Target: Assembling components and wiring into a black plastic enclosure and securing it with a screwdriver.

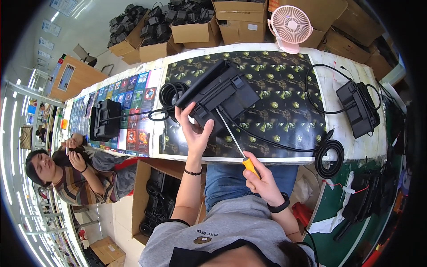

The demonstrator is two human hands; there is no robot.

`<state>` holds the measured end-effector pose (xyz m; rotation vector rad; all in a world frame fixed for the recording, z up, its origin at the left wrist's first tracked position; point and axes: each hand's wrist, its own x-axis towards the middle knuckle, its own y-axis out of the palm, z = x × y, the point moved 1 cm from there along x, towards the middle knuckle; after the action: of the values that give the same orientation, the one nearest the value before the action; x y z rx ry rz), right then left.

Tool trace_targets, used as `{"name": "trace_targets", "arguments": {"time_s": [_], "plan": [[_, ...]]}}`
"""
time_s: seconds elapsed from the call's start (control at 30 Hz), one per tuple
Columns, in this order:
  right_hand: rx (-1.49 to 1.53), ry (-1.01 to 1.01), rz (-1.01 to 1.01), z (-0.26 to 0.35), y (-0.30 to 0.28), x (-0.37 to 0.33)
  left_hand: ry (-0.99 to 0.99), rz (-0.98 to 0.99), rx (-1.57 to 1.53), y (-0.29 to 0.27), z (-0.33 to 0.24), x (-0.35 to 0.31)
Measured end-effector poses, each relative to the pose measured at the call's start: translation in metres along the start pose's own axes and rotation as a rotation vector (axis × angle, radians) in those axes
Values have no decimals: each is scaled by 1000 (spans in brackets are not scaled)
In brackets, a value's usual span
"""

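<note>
A black plastic box with its lid raised (222,95) stands tilted on the dark patterned mat (284,102). My left hand (194,133) grips its near left corner, thumb and fingers around the edge. In my right hand (262,178) is a screwdriver (233,137) with a yellow handle and a long metal shaft. Its tip reaches the near side of the box; what it touches there is too small to tell. A black cable runs from the box to a coil (329,159) hanging at the table's front edge.
Another black box (106,120) with a cable coil (172,94) lies left, a third box (358,109) right. A pink fan (291,26) stands at the back edge. Cartons of black units (195,33) line the far side; an open carton (140,196) is beside me. Another person (75,171) sits left.
</note>
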<state>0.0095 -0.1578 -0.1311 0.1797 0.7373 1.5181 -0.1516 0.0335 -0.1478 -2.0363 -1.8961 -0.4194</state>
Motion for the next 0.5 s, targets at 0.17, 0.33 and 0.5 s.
{"name": "trace_targets", "arguments": {"time_s": [0.17,0.33,0.5], "plan": [[-167,-32,29,3,-20,-13,224,11,-44,-20,4,-3],[-53,-245,90,19,-76,-48,314,16,10,-50,9,-16],[-855,-594,-966,38,-115,-75,288,-42,42,-88,13,-22]]}}
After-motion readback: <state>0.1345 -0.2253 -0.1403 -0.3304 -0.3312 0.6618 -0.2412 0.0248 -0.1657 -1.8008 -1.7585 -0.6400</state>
